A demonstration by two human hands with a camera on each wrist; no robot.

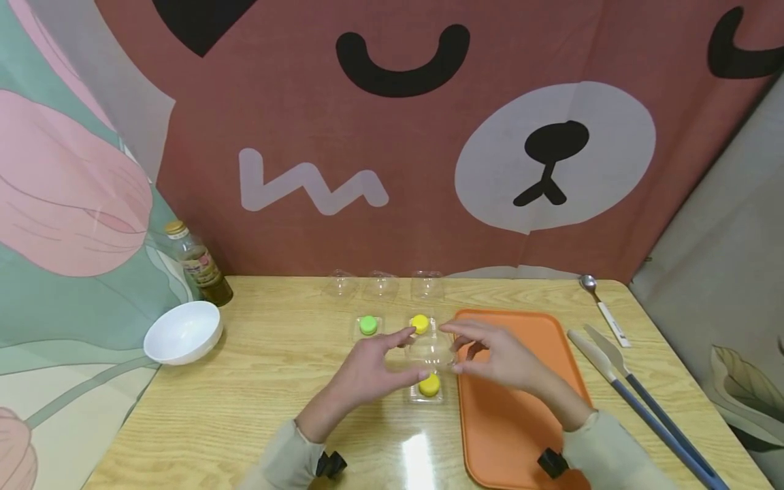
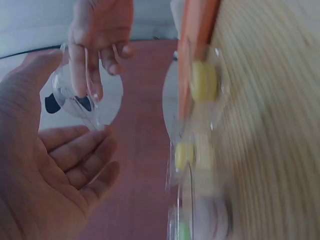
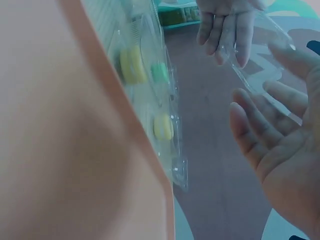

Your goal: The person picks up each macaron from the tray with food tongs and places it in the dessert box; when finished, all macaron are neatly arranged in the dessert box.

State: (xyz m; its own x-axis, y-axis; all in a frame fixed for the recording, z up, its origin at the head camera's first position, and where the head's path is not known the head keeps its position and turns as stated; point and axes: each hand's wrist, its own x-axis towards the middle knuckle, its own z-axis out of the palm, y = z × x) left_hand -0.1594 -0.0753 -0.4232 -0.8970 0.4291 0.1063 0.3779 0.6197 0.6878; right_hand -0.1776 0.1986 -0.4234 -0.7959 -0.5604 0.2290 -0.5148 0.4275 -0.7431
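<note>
A clear plastic domed lid [image 1: 430,350] is held up between both hands. My left hand [image 1: 370,367] holds its left side, thumb and fingertips at the edges. On the other side my right hand [image 1: 499,354] grips the rim, fingers bent. Beneath and beyond the lid are yellow macarons: one [image 1: 430,385] in a clear base nearer me, another [image 1: 419,323] farther back. A green macaron [image 1: 368,325] sits in its own clear base behind my left hand. The left wrist view also shows a pale macaron [image 2: 211,217], which the head view hides.
Several clear lids [image 1: 381,286] stand along the table's back edge. An orange tray [image 1: 508,435] lies under my right hand. To its right are tongs [image 1: 631,381] and a spoon [image 1: 603,309]. A white bowl [image 1: 184,333] and a bottle [image 1: 199,265] stand at the left.
</note>
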